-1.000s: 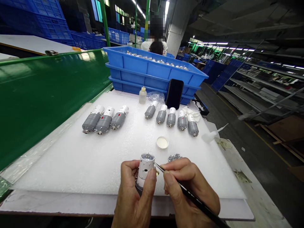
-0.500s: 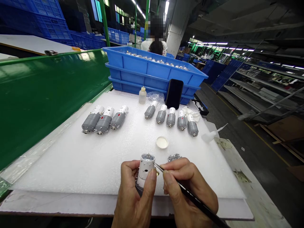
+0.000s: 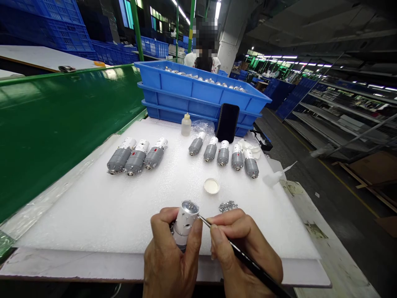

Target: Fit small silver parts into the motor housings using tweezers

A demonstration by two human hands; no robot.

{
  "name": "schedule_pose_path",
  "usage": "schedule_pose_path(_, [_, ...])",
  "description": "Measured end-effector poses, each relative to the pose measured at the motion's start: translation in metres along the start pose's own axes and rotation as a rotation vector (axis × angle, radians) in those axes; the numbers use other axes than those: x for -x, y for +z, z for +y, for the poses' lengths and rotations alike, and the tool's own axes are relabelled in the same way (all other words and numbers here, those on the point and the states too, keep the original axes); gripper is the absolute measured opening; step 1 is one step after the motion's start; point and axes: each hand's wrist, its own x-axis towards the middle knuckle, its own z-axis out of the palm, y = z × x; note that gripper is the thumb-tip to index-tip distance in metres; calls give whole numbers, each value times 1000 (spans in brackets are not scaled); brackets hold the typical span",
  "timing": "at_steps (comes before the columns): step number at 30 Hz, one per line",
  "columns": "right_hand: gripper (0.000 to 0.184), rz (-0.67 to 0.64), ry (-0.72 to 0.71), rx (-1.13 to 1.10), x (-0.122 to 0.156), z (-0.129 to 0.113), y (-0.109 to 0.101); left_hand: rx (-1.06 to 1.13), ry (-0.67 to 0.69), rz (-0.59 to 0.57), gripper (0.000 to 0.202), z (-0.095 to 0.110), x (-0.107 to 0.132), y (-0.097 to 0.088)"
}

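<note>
My left hand (image 3: 172, 248) is wrapped round a white-and-grey cylindrical model (image 3: 185, 221), thumb on its near side. The model's clear, shiny round top tilts up, with a dark hole in its white wall and tiny metal bits around it. My right hand (image 3: 245, 252) pinches black tweezers (image 3: 240, 254) like a pen; their silver tip meets the upper right rim of the model. Just beyond my right hand lies a pile of tiny silver parts (image 3: 228, 206). A small round lid (image 3: 211, 186) holding something white sits farther up the foam sheet (image 3: 124, 215).
Three similar models (image 3: 136, 158) lie at left and several more (image 3: 223, 154) at back right. Behind them stand a dropper bottle (image 3: 186, 125), a phone (image 3: 228, 123) and stacked blue bins (image 3: 198, 93). A green partition (image 3: 68, 124) runs along the left; a person (image 3: 203, 62) sits beyond.
My left hand has shifted slightly left and tilted the model, turning its wall hole to the right. My right hand and the tweezers have moved a little left and down, staying at its rim.
</note>
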Motion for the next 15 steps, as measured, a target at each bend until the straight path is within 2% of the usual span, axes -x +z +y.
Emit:
schedule_pose_path(6, [22, -60, 64, -11, 0, -6, -1, -128, -5, 1, 23, -2, -4, 0])
schedule_pose_path(15, [20, -88, 61, 11, -1, -3, -1, -77, 8, -10, 17, -2, -11, 0])
